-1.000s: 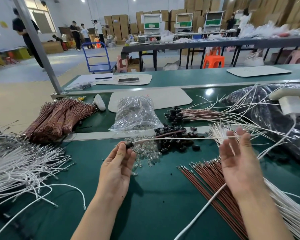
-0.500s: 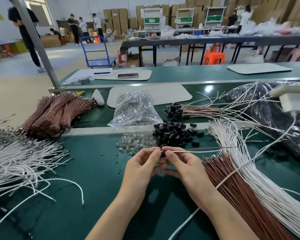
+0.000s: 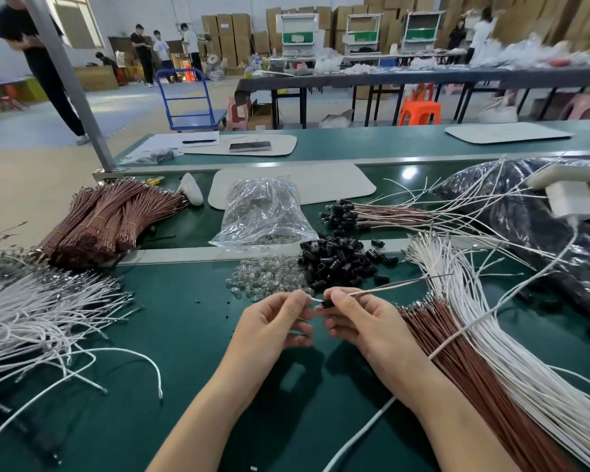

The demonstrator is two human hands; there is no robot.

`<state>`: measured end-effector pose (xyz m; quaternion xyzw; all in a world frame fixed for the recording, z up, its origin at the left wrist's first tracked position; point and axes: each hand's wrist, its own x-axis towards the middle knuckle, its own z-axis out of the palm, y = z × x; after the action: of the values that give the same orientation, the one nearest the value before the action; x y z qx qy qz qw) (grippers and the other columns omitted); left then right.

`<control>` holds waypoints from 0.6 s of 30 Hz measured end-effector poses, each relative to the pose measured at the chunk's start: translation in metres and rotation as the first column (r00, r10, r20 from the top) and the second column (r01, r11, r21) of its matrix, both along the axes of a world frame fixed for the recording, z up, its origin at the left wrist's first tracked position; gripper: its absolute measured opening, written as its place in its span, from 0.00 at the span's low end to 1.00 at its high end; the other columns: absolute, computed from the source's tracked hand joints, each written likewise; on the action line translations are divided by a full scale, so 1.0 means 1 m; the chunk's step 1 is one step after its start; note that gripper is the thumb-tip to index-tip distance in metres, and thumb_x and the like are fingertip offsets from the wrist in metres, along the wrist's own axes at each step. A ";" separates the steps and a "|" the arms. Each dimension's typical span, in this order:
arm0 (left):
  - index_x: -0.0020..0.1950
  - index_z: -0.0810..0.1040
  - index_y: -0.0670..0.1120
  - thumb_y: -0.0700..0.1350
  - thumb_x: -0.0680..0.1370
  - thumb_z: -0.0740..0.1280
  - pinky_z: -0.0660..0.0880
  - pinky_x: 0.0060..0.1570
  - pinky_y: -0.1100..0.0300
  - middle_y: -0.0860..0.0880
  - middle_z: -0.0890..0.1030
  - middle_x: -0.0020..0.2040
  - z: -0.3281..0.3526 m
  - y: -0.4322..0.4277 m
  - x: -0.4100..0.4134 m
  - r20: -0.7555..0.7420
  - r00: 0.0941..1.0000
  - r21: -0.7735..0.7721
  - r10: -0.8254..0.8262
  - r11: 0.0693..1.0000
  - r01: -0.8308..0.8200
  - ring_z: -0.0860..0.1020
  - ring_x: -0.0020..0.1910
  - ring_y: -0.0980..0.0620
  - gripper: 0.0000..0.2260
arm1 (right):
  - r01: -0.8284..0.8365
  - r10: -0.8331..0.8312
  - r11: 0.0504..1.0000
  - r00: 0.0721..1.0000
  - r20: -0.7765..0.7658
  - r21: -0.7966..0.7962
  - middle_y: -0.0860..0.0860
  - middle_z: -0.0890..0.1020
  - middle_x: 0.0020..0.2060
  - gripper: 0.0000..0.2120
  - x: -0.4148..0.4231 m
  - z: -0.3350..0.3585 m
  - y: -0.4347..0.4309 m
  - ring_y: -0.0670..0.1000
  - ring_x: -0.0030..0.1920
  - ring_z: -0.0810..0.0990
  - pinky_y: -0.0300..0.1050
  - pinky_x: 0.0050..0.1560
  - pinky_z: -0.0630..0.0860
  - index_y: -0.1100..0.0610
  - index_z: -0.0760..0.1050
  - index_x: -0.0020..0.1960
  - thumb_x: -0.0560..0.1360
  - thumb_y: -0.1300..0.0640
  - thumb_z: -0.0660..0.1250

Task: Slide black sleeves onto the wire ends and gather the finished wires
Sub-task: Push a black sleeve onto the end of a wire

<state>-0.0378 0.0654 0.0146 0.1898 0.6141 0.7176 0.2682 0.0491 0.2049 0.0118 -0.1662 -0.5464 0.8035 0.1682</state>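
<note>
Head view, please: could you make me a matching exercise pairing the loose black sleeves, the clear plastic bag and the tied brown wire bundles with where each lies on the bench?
Things:
1. loose black sleeves
2. clear plastic bag
3. tied brown wire bundles

Places:
A. far left, behind the loose white wires
B. directly behind the glass bulbs
C. directly right of the glass bulbs

Pairs: 1-C; 2-B; 3-A.

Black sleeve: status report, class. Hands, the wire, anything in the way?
Left hand pinches the tip of the white wire. Right hand pinches the black sleeve at that tip. Nothing between the hands; loose sleeve pile lies behind them.
</note>
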 end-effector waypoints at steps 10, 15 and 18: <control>0.44 0.86 0.47 0.48 0.78 0.69 0.80 0.42 0.59 0.46 0.83 0.42 -0.002 -0.002 -0.001 0.020 0.999 -0.021 -0.048 0.999 0.048 0.81 0.39 0.51 0.08 | -0.010 0.010 1.000 1.000 -0.007 0.022 0.52 0.87 0.44 0.16 0.003 0.003 -0.001 0.46 0.40 0.83 0.38 0.42 0.80 0.50 0.87 0.51 0.67 0.44 0.75; 0.43 0.85 0.45 0.47 0.79 0.69 0.81 0.42 0.58 0.46 0.83 0.42 -0.003 0.000 0.002 0.020 1.000 -0.009 -0.020 1.000 0.021 0.81 0.39 0.51 0.09 | -0.015 0.015 1.000 1.000 -0.005 0.023 0.50 0.86 0.44 0.17 0.002 0.001 0.000 0.47 0.41 0.83 0.38 0.43 0.80 0.50 0.87 0.52 0.65 0.46 0.76; 0.42 0.85 0.46 0.46 0.80 0.68 0.81 0.41 0.57 0.45 0.83 0.42 -0.004 0.003 0.005 0.059 0.998 0.014 -0.015 1.000 0.014 0.80 0.38 0.50 0.10 | -0.043 0.043 0.999 0.999 -0.010 0.033 0.52 0.87 0.45 0.18 0.003 0.000 -0.001 0.47 0.43 0.84 0.38 0.45 0.80 0.50 0.86 0.54 0.65 0.45 0.76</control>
<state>-0.0333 0.0687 0.0102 0.1746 0.5994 0.7252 0.2903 0.0516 0.2041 0.0122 -0.1473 -0.5621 0.7986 0.1567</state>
